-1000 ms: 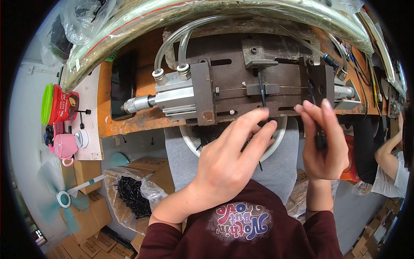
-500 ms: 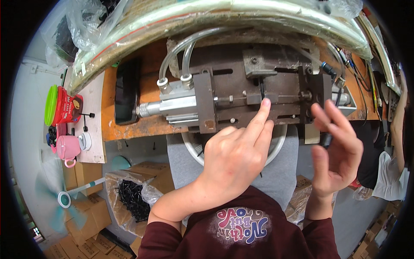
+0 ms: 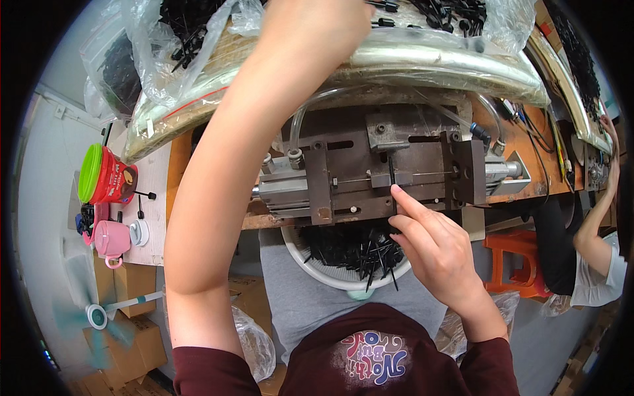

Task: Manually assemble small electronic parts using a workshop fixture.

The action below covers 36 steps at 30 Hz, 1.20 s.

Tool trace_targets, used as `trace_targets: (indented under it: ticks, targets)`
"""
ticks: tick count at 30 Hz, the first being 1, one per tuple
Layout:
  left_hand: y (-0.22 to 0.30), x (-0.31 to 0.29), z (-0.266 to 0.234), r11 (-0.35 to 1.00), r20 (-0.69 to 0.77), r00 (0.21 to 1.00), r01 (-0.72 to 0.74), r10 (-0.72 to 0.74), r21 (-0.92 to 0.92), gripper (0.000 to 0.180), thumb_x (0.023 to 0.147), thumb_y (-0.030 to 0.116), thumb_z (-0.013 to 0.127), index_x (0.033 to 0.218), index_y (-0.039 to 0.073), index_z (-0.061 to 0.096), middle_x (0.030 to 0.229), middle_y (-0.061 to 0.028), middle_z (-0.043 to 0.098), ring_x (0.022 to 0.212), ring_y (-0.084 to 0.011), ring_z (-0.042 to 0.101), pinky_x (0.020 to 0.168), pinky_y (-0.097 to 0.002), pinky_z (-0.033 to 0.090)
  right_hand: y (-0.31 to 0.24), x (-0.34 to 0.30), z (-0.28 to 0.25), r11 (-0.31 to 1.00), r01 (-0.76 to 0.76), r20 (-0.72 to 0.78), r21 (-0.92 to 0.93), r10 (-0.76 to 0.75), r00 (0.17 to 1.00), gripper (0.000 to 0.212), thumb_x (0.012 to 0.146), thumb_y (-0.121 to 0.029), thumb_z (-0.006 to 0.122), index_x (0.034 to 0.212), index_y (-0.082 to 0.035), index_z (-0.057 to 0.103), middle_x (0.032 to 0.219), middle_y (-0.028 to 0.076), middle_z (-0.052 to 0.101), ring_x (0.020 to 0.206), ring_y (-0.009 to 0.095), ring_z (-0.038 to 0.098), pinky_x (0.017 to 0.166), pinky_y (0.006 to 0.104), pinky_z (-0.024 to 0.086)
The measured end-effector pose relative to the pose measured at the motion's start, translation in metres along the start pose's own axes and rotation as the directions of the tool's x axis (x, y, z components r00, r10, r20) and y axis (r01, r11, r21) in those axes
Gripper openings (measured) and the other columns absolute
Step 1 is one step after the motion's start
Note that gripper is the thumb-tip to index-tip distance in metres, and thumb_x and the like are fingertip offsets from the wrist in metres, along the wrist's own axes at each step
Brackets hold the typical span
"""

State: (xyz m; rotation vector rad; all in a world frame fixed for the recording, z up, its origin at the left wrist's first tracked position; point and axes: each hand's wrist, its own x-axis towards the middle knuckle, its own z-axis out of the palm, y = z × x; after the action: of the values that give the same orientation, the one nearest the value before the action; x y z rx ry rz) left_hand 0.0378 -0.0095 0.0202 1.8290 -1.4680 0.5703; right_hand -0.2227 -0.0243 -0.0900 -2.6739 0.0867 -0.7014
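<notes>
A dark metal fixture lies across the bench, with a thin black rod-like part upright in the picture at its middle, below a small metal block. My right hand is at the fixture's front edge. Its index fingertip touches the near end of the rod, and the other fingers are bent in below it. My left hand reaches past the fixture to the far side, beside black stemmed pieces. Its fingers are mostly hidden beyond the upper edge.
A white basket of black stemmed pieces sits on my lap. Clear hoses and cylinders flank the fixture. A plastic-wrapped rim curves behind it. At left stand a red tub and pink cup; at right, an orange stool and another person's arm.
My left hand has left the fixture's middle and moved up to the far side. My right hand has come in from the right, to the rod. The basket's black pieces are now uncovered.
</notes>
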Motion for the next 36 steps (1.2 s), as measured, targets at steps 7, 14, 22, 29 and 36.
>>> trace_targets:
  ticks: [7,14,22,29,36]
  targets:
    - [-0.013,0.014,0.027,0.982,0.152,0.987,-0.076,0.05,0.17,0.018,0.08,0.006,0.064,0.091,0.003,0.076,0.09,-0.0218,0.072,0.086,-0.0362,0.071,0.079,-0.0448,0.056,-0.002,0.008,-0.005,0.99,-0.014,0.077,-0.142,0.025,0.997,0.024,0.074,-0.005,0.077,0.095,-0.005,0.066,0.13,0.011,0.066,0.059,0.018,0.058,0.06,0.0302,0.05]
    - [0.01,-0.022,-0.024,0.975,-0.074,0.98,-0.191,0.183,-0.113,0.018,0.075,0.007,0.074,0.092,0.002,0.073,0.091,-0.0166,0.072,0.087,-0.0299,0.071,0.078,-0.0386,0.055,0.002,0.025,-0.026,0.999,0.025,0.07,-0.034,-0.022,0.997,0.027,0.076,-0.009,0.078,0.099,-0.004,0.066,0.117,0.012,0.07,0.06,0.021,0.062,0.057,0.0301,0.05]
    - [0.072,-0.119,-0.052,0.959,0.14,0.989,-0.006,0.048,-0.285,0.035,0.07,0.0,0.081,0.105,0.003,0.075,0.129,-0.0154,0.062,0.095,-0.0217,0.066,0.083,-0.0337,0.056,0.114,0.149,-0.108,0.68,0.125,-0.18,-0.723,-0.36,0.915,0.032,0.085,-0.003,0.069,0.116,-0.011,0.068,0.11,0.005,0.069,0.083,0.016,0.067,0.065,0.029,0.054]
    - [0.097,-0.175,-0.03,0.954,0.206,0.978,0.096,-0.037,-0.283,0.036,0.073,0.001,0.08,0.108,0.0,0.072,0.125,-0.0187,0.063,0.105,-0.0327,0.065,0.088,-0.0388,0.055,0.201,0.227,-0.082,0.353,0.411,0.292,-0.841,-0.343,0.893,0.043,0.078,0.003,0.065,0.119,-0.009,0.065,0.128,0.008,0.056,0.114,0.023,0.06,0.084,0.0316,0.058]
    - [0.099,-0.199,-0.007,0.987,0.2,0.979,0.079,-0.049,-0.141,0.028,0.076,0.006,0.077,0.102,-0.002,0.07,0.129,-0.0187,0.064,0.092,-0.0275,0.07,0.079,-0.0344,0.056,0.157,0.235,-0.077,0.741,0.386,0.298,-0.55,-0.257,0.919,0.017,0.082,-0.003,0.071,0.098,-0.001,0.067,0.1,0.009,0.062,0.095,0.03,0.065,0.085,0.0409,0.055]
